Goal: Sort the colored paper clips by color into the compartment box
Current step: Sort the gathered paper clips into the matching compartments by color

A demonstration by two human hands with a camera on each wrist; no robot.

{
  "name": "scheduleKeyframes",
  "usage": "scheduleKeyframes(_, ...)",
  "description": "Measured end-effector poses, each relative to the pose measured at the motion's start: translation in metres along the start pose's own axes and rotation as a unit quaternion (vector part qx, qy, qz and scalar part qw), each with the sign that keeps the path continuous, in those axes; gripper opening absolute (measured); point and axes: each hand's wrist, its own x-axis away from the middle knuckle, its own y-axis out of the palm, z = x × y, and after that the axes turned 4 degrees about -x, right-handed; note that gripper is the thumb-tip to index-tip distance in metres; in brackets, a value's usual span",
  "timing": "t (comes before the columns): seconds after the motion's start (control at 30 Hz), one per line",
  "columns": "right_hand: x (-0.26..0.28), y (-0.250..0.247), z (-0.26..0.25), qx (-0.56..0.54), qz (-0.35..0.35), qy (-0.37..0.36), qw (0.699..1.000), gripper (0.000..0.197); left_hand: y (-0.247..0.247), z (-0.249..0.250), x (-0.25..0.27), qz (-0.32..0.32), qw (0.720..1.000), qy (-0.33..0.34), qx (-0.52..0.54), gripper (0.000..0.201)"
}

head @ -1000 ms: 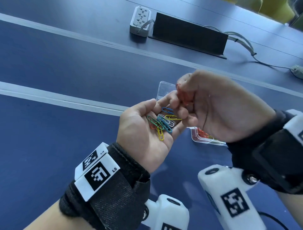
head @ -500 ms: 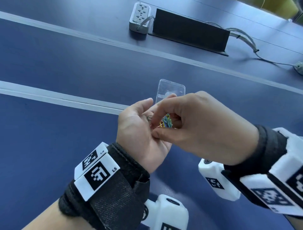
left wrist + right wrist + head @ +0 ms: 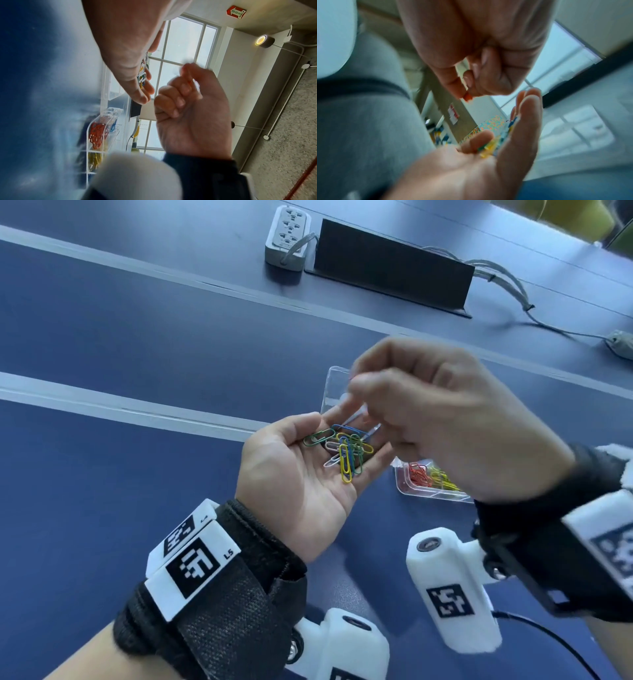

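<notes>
My left hand point(image 3: 294, 474) lies palm up over the blue table and carries a small pile of paper clips point(image 3: 346, 450): green, yellow, blue and white. Just above and to the right of it, my right hand point(image 3: 358, 381) pinches one red clip point(image 3: 467, 96) between thumb and forefinger, its other fingers curled. The clear compartment box point(image 3: 431, 495) sits on the table beneath both hands and is mostly hidden by them. One compartment holds red clips point(image 3: 418, 474) and the one beside it holds yellow clips point(image 3: 442, 478). Its open lid point(image 3: 334, 386) shows beyond my fingers.
A grey power strip point(image 3: 287, 234) and a black cable flap point(image 3: 390, 265) lie at the far side of the table, with cables point(image 3: 513, 292) trailing right. Pale seams point(image 3: 102, 405) cross the blue tabletop. The white wrist cameras point(image 3: 452, 587) hang below my hands.
Half a second ago my right fingers reached down into the left palm. They have now lifted up and away with a red clip pinched, uncovering the pile. The left hand stayed put.
</notes>
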Motion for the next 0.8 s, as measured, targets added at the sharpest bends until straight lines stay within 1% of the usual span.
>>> scheduleKeyframes(0.03, -0.001, -0.008, -0.001, -0.113, -0.009, 0.062, 0.992, 0.037, 0.000, 0.000, 0.000, 0.002, 1.000, -0.004, 0.002, 0.041)
scheduleKeyframes(0.07, -0.002, -0.016, -0.002, -0.211, -0.013, 0.105, 0.972, 0.032, -0.001, 0.001, -0.001, 0.004, 1.000, -0.004, 0.003, 0.040)
scheduleKeyframes(0.1, -0.001, -0.025, -0.003, -0.283, -0.013, 0.133, 0.950, 0.023, -0.001, 0.002, -0.001, 0.004, 1.000, -0.004, 0.003, 0.040)
scheduleKeyframes(0.13, 0.001, -0.032, -0.003, -0.332, -0.007, 0.148, 0.932, 0.017, -0.002, 0.002, -0.001, 0.003, 1.000, -0.004, 0.004, 0.039)
scheduleKeyframes(0.2, 0.007, -0.047, 0.001, -0.387, 0.012, 0.157, 0.909, 0.013, -0.003, 0.002, -0.002, 0.001, 1.000, -0.006, 0.007, 0.038)
scheduleKeyframes(0.23, 0.011, -0.053, 0.004, -0.396, 0.023, 0.161, 0.904, 0.010, -0.003, 0.001, -0.002, 0.003, 1.000, -0.007, 0.007, 0.038)
scheduleKeyframes(0.33, 0.020, -0.069, 0.016, -0.383, 0.055, 0.186, 0.903, 0.005, -0.002, -0.001, -0.002, 0.009, 1.000, -0.008, 0.002, 0.038)
scheduleKeyframes(0.4, 0.024, -0.073, 0.027, -0.321, 0.073, 0.211, 0.920, 0.009, -0.002, -0.002, -0.002, 0.012, 1.000, -0.007, -0.004, 0.038)
scheduleKeyframes(0.43, 0.026, -0.073, 0.033, -0.261, 0.080, 0.220, 0.937, 0.014, -0.003, -0.003, -0.002, 0.013, 1.000, -0.006, -0.007, 0.039)
scheduleKeyframes(0.47, 0.028, -0.071, 0.039, -0.177, 0.080, 0.219, 0.956, 0.018, -0.003, -0.003, -0.002, 0.013, 1.000, -0.006, -0.011, 0.039)
scheduleKeyframes(0.5, 0.030, -0.068, 0.043, -0.072, 0.071, 0.210, 0.972, 0.020, -0.004, -0.003, -0.003, 0.012, 1.000, -0.006, -0.015, 0.039)
scheduleKeyframes(0.53, 0.031, -0.064, 0.046, 0.038, 0.056, 0.193, 0.979, 0.019, -0.004, -0.003, -0.003, 0.011, 1.000, -0.005, -0.019, 0.039)
scheduleKeyframes(0.57, 0.032, -0.062, 0.049, 0.139, 0.043, 0.170, 0.975, 0.018, -0.005, -0.003, -0.003, 0.011, 1.000, -0.004, -0.022, 0.039)
scheduleKeyframes(0.6, 0.033, -0.059, 0.051, 0.219, 0.036, 0.144, 0.964, 0.018, -0.005, -0.003, -0.004, 0.012, 1.000, -0.002, -0.026, 0.040)
scheduleKeyframes(0.63, 0.033, -0.057, 0.052, 0.269, 0.035, 0.122, 0.955, 0.018, -0.005, -0.003, -0.004, 0.014, 0.999, 0.000, -0.029, 0.041)
scheduleKeyframes(0.7, 0.034, -0.049, 0.050, 0.322, 0.043, 0.084, 0.942, 0.017, -0.005, -0.002, -0.003, 0.015, 0.999, 0.004, -0.034, 0.040)
scheduleKeyframes(0.8, 0.035, -0.038, 0.045, 0.358, 0.055, 0.047, 0.931, 0.015, -0.005, 0.000, -0.002, 0.015, 0.999, 0.009, -0.036, 0.037)
